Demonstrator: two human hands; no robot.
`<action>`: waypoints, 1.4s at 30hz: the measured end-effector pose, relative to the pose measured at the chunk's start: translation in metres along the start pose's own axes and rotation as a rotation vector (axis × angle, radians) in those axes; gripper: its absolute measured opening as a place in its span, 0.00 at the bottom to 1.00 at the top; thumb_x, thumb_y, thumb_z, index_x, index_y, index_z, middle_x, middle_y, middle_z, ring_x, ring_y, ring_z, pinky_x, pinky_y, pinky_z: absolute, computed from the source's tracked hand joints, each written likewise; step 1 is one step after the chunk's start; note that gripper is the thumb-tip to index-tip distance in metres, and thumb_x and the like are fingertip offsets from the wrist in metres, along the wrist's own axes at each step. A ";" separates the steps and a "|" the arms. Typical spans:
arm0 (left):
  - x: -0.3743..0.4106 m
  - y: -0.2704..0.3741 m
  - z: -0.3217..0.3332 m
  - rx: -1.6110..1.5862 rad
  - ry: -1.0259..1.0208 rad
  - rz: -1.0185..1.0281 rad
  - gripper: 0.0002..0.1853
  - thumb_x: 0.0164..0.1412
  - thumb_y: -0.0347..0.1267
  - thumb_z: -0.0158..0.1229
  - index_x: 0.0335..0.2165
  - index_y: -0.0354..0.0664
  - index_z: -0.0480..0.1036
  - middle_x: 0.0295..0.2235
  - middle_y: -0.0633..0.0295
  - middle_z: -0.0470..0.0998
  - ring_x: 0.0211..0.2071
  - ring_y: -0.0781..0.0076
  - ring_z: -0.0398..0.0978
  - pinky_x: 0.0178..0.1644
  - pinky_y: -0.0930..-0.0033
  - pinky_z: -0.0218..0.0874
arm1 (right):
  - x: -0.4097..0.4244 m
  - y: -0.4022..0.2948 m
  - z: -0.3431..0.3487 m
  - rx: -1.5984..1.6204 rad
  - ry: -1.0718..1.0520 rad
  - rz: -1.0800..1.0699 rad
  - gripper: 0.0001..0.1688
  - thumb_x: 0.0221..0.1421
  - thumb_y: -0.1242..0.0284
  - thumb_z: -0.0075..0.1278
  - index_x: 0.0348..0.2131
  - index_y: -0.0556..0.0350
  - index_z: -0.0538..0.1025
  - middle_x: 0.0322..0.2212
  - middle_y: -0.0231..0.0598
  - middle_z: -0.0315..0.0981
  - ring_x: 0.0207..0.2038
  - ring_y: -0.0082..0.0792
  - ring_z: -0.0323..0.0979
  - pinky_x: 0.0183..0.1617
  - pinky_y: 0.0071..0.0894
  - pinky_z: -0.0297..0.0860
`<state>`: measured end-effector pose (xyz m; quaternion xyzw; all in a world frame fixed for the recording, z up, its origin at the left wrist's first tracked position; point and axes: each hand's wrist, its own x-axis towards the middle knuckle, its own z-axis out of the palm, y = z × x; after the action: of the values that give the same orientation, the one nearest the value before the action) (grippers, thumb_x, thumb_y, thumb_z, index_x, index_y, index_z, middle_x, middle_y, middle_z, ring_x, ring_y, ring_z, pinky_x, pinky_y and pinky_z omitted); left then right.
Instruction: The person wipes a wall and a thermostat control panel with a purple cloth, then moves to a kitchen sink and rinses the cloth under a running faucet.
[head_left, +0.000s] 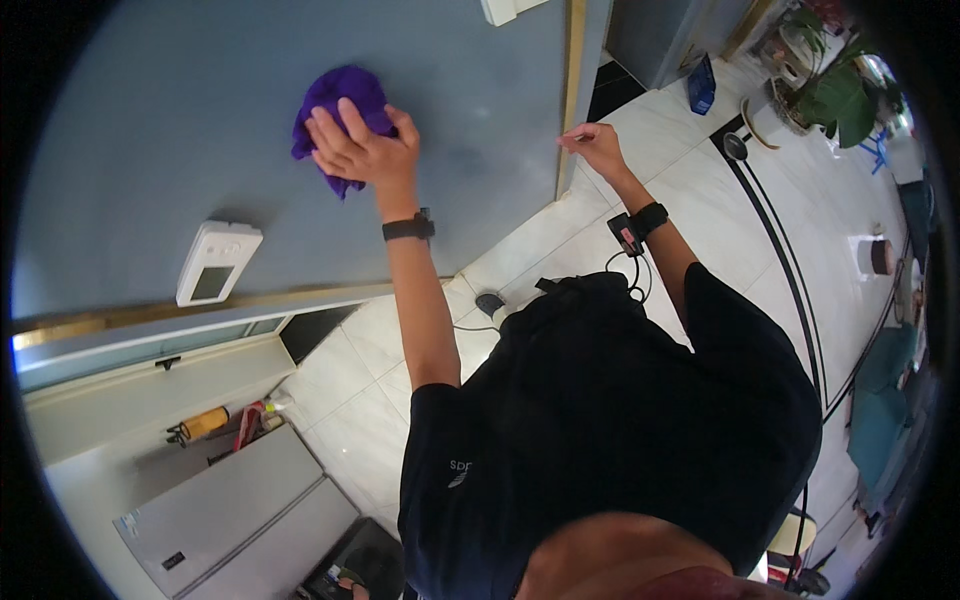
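My left hand (364, 146) is pressed on a crumpled purple cloth (349, 86), which lies against a flat blue-grey wall (480, 112). The fingers are spread over the cloth, and a dark band circles the wrist. To the lower left, a white wall-mounted control unit (219, 262) with a small grey screen sticks out from the same surface. My right hand (592, 146) is by the wall's gold-coloured edge trim (568, 97), its fingertips drawn together with no object visible between them. A black strapped device (636, 227) with cables sits on that wrist.
A grey refrigerator (240, 517) stands at lower left, near a doorway. At upper right are a potted plant (840, 105) and a blue box (701, 86) on white floor tiles (705, 210). Part of another hand (354, 589) shows at the bottom; whose is unclear.
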<state>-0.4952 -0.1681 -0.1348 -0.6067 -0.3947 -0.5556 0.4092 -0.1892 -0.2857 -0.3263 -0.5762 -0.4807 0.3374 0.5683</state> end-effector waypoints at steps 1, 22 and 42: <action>0.000 0.001 0.000 0.001 -0.004 -0.003 0.33 0.56 0.43 0.56 0.58 0.43 0.64 0.61 0.47 0.63 0.60 0.46 0.64 0.63 0.47 0.45 | 0.003 -0.014 0.007 -0.026 -0.025 0.005 0.11 0.52 0.70 0.66 0.24 0.60 0.82 0.25 0.35 0.82 0.24 0.22 0.76 0.30 0.21 0.71; -0.125 0.110 0.022 -0.387 -0.859 0.765 0.33 0.60 0.32 0.49 0.65 0.49 0.59 0.69 0.69 0.52 0.66 0.72 0.57 0.70 0.61 0.44 | -0.012 -0.068 0.055 0.558 -0.093 0.417 0.47 0.66 0.48 0.45 0.70 0.49 0.46 0.63 0.47 0.58 0.63 0.43 0.60 0.61 0.43 0.65; -0.119 -0.054 -0.110 -0.240 -0.412 -0.283 0.30 0.66 0.34 0.50 0.64 0.38 0.58 0.64 0.41 0.58 0.64 0.41 0.58 0.64 0.41 0.53 | -0.068 -0.162 0.245 0.024 -0.566 -0.462 0.38 0.63 0.64 0.52 0.66 0.53 0.57 0.58 0.51 0.63 0.59 0.47 0.64 0.60 0.43 0.64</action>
<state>-0.5924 -0.2552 -0.2451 -0.6897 -0.4819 -0.5151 0.1638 -0.4669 -0.2859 -0.2098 -0.3296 -0.7323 0.3520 0.4809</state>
